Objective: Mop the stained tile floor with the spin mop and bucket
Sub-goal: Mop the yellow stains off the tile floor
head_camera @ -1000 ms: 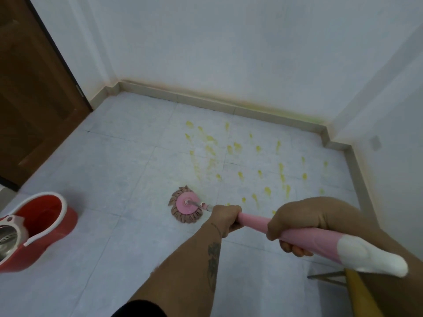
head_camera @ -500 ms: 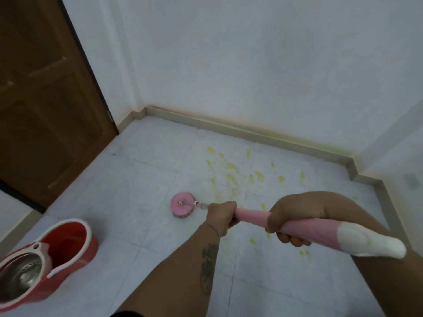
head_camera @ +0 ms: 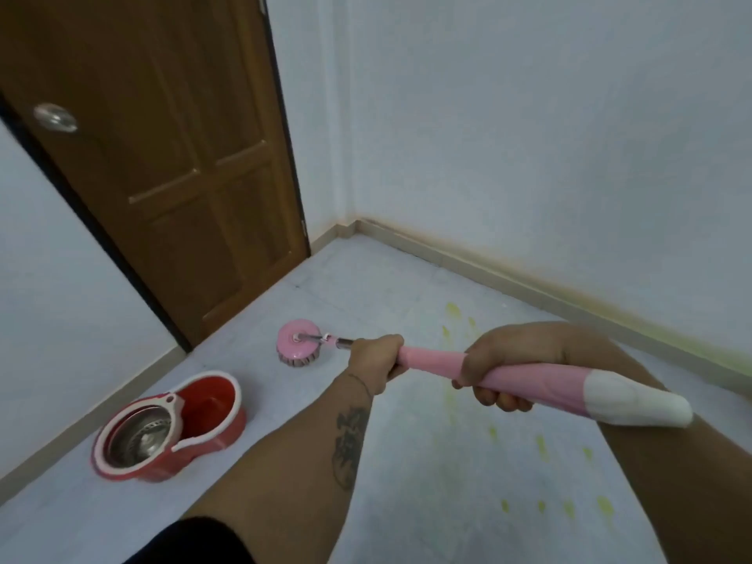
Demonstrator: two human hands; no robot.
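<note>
Both forearms bare. Left forearm (head_camera: 325, 449): dark tattoo (head_camera: 349, 445) on inner surface, thin line marking near wrist. Black sleeve (head_camera: 195, 543) edge at lower frame. Right forearm (head_camera: 671, 462) unmarked.

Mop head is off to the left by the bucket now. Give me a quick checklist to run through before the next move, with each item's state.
1. Grip: left hand and right hand both wrap the pink mop handle. Ok.
2. Mop head clear of the yellow stains: it sits to their left, off the stained patch. Ok.
3. Bucket upright and in reach: upright on the floor, near the mop head, with the steel spinner basket exposed. Ok.
4. Stains gone: yellow spots remain on the tiles. Not ok.
5. Water in the bucket: the red well is too dim to judge. Cannot tell.
6. Door out of the mop's swing: close behind the mop head. Cannot tell.
</note>
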